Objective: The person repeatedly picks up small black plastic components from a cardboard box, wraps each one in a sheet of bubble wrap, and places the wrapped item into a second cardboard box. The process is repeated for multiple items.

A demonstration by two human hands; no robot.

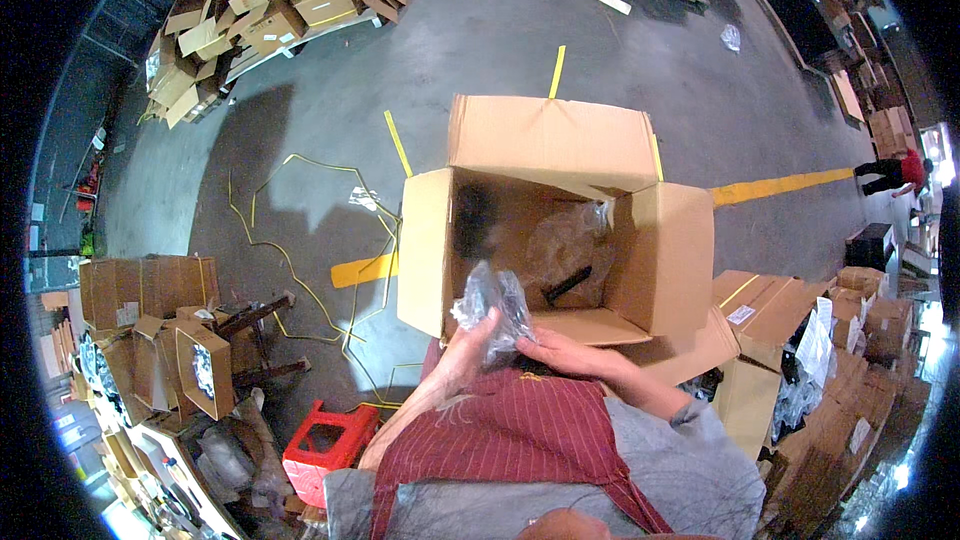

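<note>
A crumpled clear plastic bag [494,302] is held up at the near edge of a large open cardboard box [550,140]. What the bag contains, if anything, I cannot make out. My left hand [468,342] is closed on the bag's left side. From the right, my right hand [560,352] pinches its lower corner. Inside the box lie a sheet of clear plastic [570,240] and a short black bar-shaped piece [568,286]. The box's flaps are folded outward.
Loose yellow strapping [290,250] trails over the floor on the left. A red plastic step stool [325,445] stands near my left arm. Cardboard boxes [765,315] with plastic wrap crowd the right. Flattened cartons [290,10] pile up far left. Another person [895,173] is far right.
</note>
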